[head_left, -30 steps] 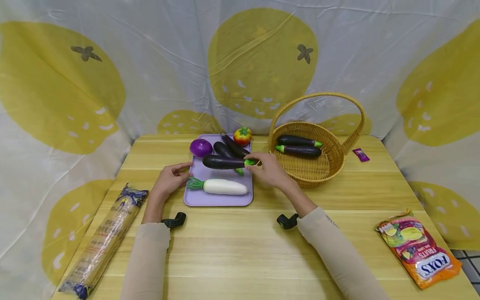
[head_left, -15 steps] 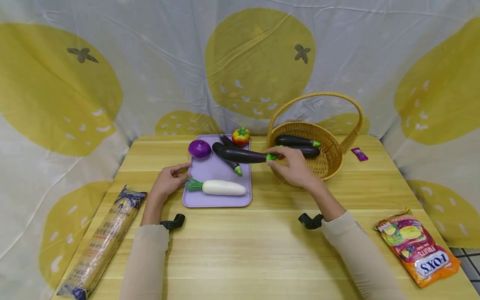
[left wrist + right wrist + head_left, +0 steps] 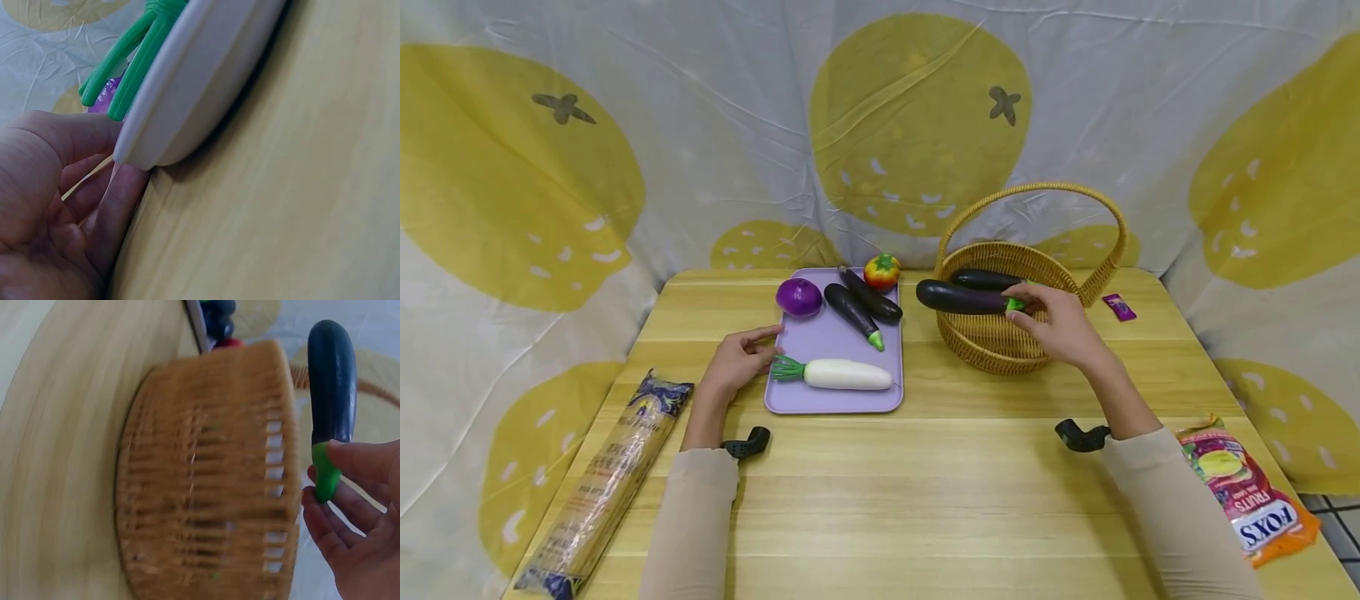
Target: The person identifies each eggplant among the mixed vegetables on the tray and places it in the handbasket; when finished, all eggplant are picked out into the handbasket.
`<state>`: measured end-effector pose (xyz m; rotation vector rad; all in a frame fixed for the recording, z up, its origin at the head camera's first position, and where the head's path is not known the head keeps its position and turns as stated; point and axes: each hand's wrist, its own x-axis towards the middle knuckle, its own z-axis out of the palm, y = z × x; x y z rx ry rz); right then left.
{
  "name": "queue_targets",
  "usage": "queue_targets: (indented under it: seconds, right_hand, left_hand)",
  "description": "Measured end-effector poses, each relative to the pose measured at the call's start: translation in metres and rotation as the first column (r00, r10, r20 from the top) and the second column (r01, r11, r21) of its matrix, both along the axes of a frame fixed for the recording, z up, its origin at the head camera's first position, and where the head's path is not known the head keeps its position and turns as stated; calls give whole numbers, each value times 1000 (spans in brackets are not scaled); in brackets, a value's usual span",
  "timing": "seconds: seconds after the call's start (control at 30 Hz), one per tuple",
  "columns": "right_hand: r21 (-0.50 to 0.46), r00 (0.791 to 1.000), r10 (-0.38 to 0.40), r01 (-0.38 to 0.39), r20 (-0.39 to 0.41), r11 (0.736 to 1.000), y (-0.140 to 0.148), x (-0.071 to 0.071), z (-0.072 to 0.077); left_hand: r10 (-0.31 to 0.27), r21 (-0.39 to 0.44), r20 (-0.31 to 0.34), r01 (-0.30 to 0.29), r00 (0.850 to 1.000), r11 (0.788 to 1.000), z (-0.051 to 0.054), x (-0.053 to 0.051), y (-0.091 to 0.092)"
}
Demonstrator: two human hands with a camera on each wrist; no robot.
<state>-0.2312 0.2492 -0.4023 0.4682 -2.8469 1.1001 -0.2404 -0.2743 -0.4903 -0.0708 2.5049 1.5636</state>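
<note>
My right hand [image 3: 1060, 323] pinches a dark purple eggplant [image 3: 962, 297] by its green stem end, above the wicker basket [image 3: 992, 360]. In the right wrist view the eggplant [image 3: 332, 387] points up and away from the fingers, beyond the basket's rim. Another eggplant [image 3: 985, 279] lies inside the basket, partly hidden. At the left edge of the lilac tray [image 3: 835, 403], my left hand [image 3: 739, 362] holds the rim between its digits, as the left wrist view shows. On the tray are a white radish [image 3: 848, 375], a purple onion-like vegetable [image 3: 799, 297] and two eggplants [image 3: 853, 312].
A red-yellow vegetable [image 3: 882, 272] sits at the tray's back right corner. A long noodle packet [image 3: 606, 492] lies at the left. To the right are a small purple sachet [image 3: 1119, 307] and a candy bag [image 3: 1255, 500], partly behind the sleeve. The basket's tall handle [image 3: 1037, 188] arches upward.
My right hand has carried the eggplant rightward from above the tray to above the basket. The left hand has stayed at the tray's edge.
</note>
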Motion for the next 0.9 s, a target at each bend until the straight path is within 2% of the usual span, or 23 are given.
queue_targets:
  seconds: [0.17, 0.33, 0.63, 0.9]
  right_hand:
    - [27, 999, -18, 17, 39, 999, 25, -7, -8]
    - [78, 998, -26, 21, 57, 997, 36, -13, -14]
    - [231, 995, -24, 2, 92, 973, 33, -28, -18]
    - [326, 989, -51, 2, 141, 945, 25, -41, -26]
  left_hand:
    - [5, -11, -12, -6, 1000, 1000, 0, 0, 0]
    - [4, -13, -15, -4, 1000, 1000, 0, 0, 0]
    - [-5, -6, -2, 5, 1000, 1000, 1, 0, 0]
    - [-4, -2, -9, 4, 1000, 1000, 2, 3, 1]
